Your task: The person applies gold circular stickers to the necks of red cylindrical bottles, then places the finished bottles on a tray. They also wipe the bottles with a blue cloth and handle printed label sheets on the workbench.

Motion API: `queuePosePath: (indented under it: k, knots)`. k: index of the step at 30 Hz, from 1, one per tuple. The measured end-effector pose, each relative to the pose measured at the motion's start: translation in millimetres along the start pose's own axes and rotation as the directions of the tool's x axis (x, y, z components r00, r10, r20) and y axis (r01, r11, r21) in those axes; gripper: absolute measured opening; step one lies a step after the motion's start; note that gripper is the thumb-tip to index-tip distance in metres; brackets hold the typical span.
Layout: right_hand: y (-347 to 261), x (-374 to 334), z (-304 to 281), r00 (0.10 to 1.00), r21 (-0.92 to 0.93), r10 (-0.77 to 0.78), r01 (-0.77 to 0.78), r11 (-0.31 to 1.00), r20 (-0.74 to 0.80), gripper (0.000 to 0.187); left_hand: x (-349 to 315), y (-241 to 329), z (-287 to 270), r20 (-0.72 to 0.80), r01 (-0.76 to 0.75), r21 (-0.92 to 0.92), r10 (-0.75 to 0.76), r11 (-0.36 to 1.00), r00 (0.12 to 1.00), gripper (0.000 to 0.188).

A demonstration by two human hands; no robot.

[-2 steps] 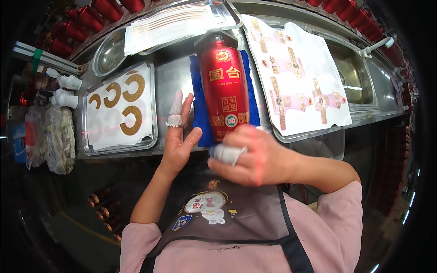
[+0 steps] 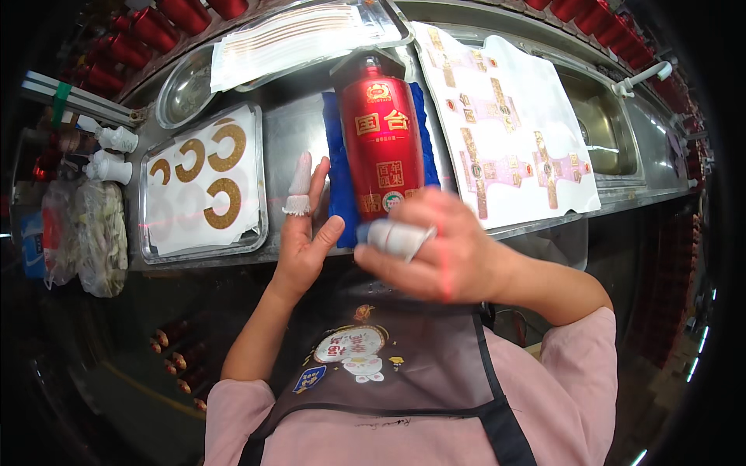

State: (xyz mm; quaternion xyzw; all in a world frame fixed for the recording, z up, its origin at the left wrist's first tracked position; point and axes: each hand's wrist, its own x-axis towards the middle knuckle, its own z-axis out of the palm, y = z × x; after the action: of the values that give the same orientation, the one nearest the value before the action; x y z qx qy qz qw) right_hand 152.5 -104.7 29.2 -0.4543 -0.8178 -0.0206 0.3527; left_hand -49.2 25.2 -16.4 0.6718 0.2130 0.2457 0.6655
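Observation:
A red bottle (image 2: pixel 381 144) with gold markings lies on a blue cloth (image 2: pixel 337 163), its neck pointing away from me. My right hand (image 2: pixel 423 245) is curled over the bottle's near end, hiding it. White wrapping covers one of its fingers, and the hand is slightly blurred. A bit of blue shows at its finger edge; whatever it grips is hidden. To the left of the bottle, my left hand (image 2: pixel 305 225) is held up open with fingers stretched and nothing in it. One of its fingers wears a white finger cover (image 2: pixel 298 194).
At left, a metal tray (image 2: pixel 263 179) bears a white sheet with gold ring-shaped labels. A metal bowl (image 2: pixel 175 101) and a tray of striped label strips (image 2: pixel 291 46) stand behind. Pink-and-gold label sheets (image 2: pixel 513 132) lie right, beside a sink (image 2: pixel 594 116). Red bottles (image 2: pixel 155 29) line the back.
My right hand has moved a little away from me and rightward over the bottle's near end. My left hand stays nearly in place.

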Motion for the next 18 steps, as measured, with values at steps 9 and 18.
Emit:
queuePosePath:
  k: [9,18]
  knots:
    - [15,10,-23,0.907,0.041,0.316,-0.317,0.947,-0.28,0.025,-2,11,9,0.085,0.002,0.115,-0.012,0.993,0.996,0.098]
    - [45,21,-16,0.815,0.378,0.568,-0.493,0.784,-0.114,0.024,12,22,26,0.165,-0.177,0.669,0.088,0.722,0.982,0.121]
